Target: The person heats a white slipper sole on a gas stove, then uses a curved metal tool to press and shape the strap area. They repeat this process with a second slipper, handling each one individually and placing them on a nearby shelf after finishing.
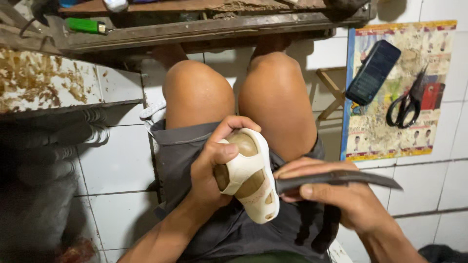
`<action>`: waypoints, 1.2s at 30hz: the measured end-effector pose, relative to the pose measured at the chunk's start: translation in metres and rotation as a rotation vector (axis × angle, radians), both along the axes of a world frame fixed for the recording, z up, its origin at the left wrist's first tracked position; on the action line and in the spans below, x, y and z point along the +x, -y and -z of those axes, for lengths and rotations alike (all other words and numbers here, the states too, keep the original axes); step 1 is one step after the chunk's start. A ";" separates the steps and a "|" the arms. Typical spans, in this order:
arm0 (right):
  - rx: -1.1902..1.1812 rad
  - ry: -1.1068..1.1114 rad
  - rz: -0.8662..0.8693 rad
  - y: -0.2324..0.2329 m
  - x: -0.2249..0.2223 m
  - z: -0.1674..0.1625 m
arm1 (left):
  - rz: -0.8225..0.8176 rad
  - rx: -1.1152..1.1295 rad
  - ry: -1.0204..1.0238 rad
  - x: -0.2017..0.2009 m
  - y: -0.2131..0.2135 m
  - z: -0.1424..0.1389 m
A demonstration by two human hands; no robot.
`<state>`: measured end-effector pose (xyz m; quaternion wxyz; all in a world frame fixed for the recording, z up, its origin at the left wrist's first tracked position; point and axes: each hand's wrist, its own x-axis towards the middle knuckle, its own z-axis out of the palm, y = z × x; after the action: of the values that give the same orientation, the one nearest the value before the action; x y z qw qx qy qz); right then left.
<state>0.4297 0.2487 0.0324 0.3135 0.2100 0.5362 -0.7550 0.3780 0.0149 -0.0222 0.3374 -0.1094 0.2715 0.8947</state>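
I saw my left hand (210,168) wrapped around a white sandal (249,176) over my lap; my right hand (336,195) pinched a dark blade (336,179), its tip hidden behind the sandal.

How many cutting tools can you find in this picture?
2: a dark blade in the right hand, against the shoe; black scissors on the printed sheet. Others may be hidden.

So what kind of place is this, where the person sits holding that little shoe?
Probably a small shoe-repair or shoemaking workshop. The left hand holds a cream shoe upper on a wooden last, scissors lie on the tiled floor, and a stained, worn workbench stands ahead.
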 end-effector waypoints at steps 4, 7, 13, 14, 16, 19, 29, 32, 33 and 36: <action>0.301 -0.317 -0.168 0.001 0.015 0.002 | -0.024 -0.028 0.009 0.003 -0.002 -0.001; 0.274 -0.247 -0.133 0.000 0.016 0.003 | -0.039 -0.090 -0.075 0.002 -0.004 -0.003; 0.339 -0.399 -0.088 0.006 0.032 0.000 | -0.104 -0.073 0.000 0.002 -0.010 -0.007; 0.387 -0.384 -0.105 0.007 0.036 0.001 | -0.105 -0.088 0.002 0.003 -0.010 -0.009; 0.385 -0.379 -0.109 0.004 0.039 0.004 | -0.107 -0.113 -0.048 0.004 -0.012 -0.009; 0.170 -0.275 -0.010 -0.001 0.042 0.008 | -0.113 -0.100 0.029 0.006 -0.014 -0.010; -0.006 -0.230 0.221 0.005 0.069 0.013 | -0.251 -0.122 0.059 0.008 -0.021 -0.007; 0.105 -0.250 0.317 0.010 0.077 0.008 | -0.345 -0.141 0.109 0.009 -0.025 -0.007; 0.233 -0.301 0.308 0.013 0.079 0.007 | -0.384 -0.151 0.095 0.011 -0.029 -0.008; 0.547 -0.513 0.297 0.023 0.083 0.002 | -0.535 -0.213 0.095 0.026 -0.039 -0.019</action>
<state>0.5128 0.2258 0.0301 -0.0107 0.1655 0.7420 -0.6496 0.4036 0.0538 -0.0034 0.0886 -0.2536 0.3095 0.9122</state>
